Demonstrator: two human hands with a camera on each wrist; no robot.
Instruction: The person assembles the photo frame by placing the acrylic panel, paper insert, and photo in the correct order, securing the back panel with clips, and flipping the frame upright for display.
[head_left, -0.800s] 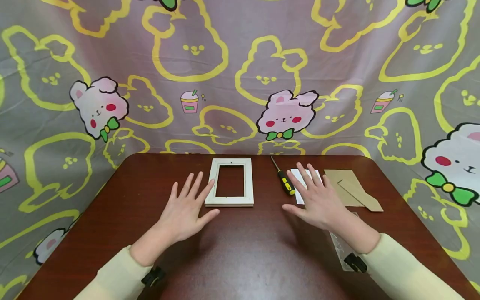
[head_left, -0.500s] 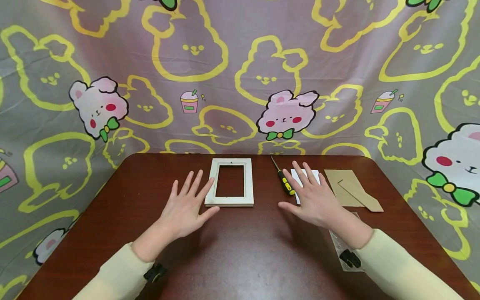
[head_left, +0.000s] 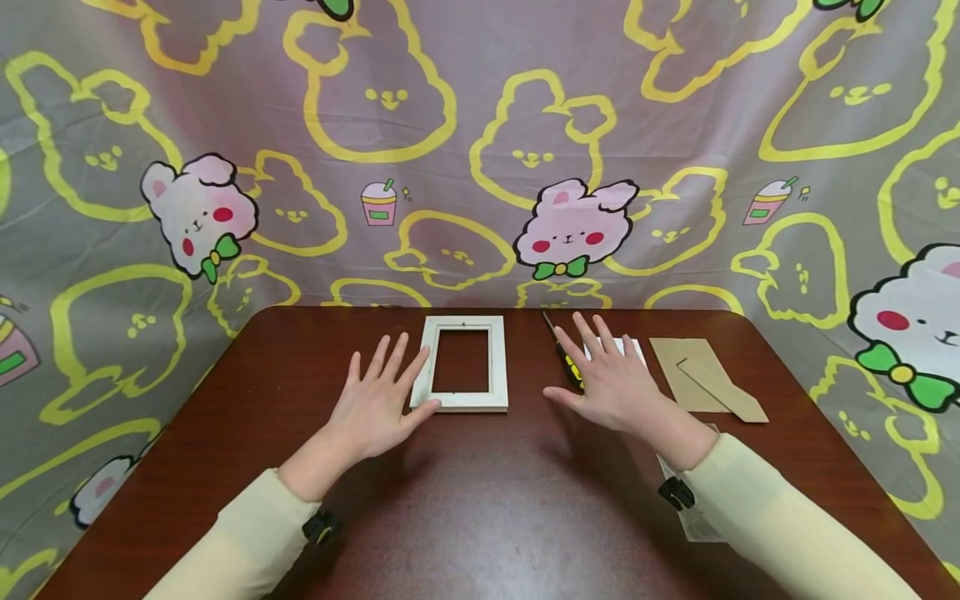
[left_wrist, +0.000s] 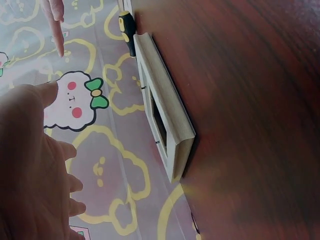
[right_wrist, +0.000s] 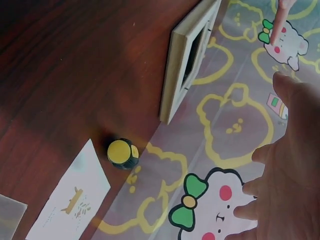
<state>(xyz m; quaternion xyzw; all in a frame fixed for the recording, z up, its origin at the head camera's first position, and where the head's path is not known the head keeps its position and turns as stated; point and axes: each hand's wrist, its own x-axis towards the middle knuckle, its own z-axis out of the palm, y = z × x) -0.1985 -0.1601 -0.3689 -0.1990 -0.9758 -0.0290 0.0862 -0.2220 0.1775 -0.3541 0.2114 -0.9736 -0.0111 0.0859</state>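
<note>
white frame (head_left: 498, 360), tan board (head_left: 684, 387), bunny-print cloth (head_left: 465, 150)

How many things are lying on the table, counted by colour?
White: 2, the white rectangular picture frame and the white printed paper card
Black and yellow: 1, the black-and-yellow-handled screwdriver
Brown: 1, the brown cardboard panel, counted together with its brown angled strip
Clear: 1, the clear flat plastic sheet
Total: 5

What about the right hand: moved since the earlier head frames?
Yes: against the screwdriver, the right hand has shifted left and slightly forward, now partly hiding its handle from the head camera.
</note>
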